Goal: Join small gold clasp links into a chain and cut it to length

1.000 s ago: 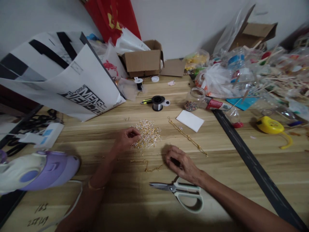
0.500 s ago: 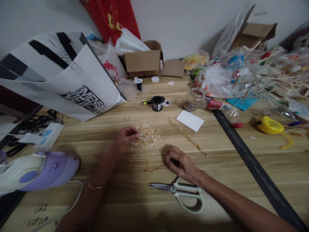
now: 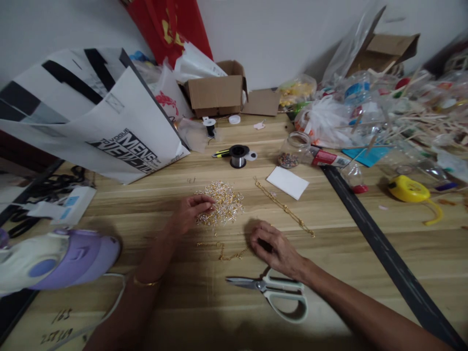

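My left hand (image 3: 190, 210) reaches into the left side of a loose pile of tiny gold and silver jewellery beads (image 3: 224, 202). Its thumb and index finger are pinched together there; what lies between the tips is too small to make out. My right hand (image 3: 272, 243) rests on the table with curled fingers. A short gold chain (image 3: 223, 257) runs along the wood up to its fingertips, and its end disappears there. Just below that hand lie open-handled scissors (image 3: 268, 287) with pale grips. A longer gold chain (image 3: 287, 209) stretches diagonally beyond my right hand.
Farther back are a wire spool (image 3: 238, 156), a white card (image 3: 287, 183) and a jar of beads (image 3: 292, 151). A white paper bag (image 3: 127, 131) and a purple bottle (image 3: 80, 258) stand at left. A yellow tape measure (image 3: 407, 188) and plastic clutter fill the right.
My left hand has slid slightly to the right, its fingertips farther into the bead pile. My right hand, the chains and the scissors have stayed in place.
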Available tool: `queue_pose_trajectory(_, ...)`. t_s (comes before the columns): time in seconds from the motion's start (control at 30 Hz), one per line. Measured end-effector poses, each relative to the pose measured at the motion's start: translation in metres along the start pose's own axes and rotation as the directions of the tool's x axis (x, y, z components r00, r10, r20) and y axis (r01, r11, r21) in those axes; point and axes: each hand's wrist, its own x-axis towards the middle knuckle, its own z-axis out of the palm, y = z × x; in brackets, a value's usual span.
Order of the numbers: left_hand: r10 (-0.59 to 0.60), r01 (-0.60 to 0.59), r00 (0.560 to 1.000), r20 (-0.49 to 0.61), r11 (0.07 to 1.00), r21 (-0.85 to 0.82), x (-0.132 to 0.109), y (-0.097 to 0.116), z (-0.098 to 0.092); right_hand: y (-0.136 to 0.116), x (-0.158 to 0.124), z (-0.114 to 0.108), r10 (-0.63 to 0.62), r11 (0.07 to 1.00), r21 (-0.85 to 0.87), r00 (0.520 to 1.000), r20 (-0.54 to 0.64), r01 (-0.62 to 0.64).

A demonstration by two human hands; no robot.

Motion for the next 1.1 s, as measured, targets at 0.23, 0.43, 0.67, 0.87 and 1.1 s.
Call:
queue_pose_trajectory(0.23, 0.019, -0.020, 1.000, 0.024, 0.999, 0.033, 0.002, -0.005, -0.002, -0.001, -0.001, -0.001, -0.005, 1.000, -0.002, 1.000, -0.001, 0.005)
queue_pose_trajectory(0.43, 0.073, -0.079, 0.994, 0.078, 0.994, 0.079, 0.001, -0.007, -0.002, -0.001, 0.000, 0.000, 0.000, 1.000, -0.006, 1.000, -0.022, 0.000)
queue_pose_trajectory(0.67, 0.079, -0.083, 0.991, 0.110, 0.996, 0.032, 0.002, -0.011, -0.002, -0.002, 0.001, 0.000, -0.004, 1.000, -0.004, 1.000, -0.017, 0.004)
queue_pose_trajectory(0.87, 0.068, -0.072, 0.994, 0.091, 0.996, 0.045, 0.002, -0.010, 0.000, -0.001, 0.000, -0.001, -0.005, 1.000, 0.006, 1.000, -0.008, 0.005)
queue_pose_trajectory(1.1, 0.071, -0.077, 0.995, 0.067, 0.992, 0.095, 0.001, -0.008, 0.003, -0.002, 0.000, -0.001, -0.018, 1.000, 0.012, 1.000, -0.021, 0.018)
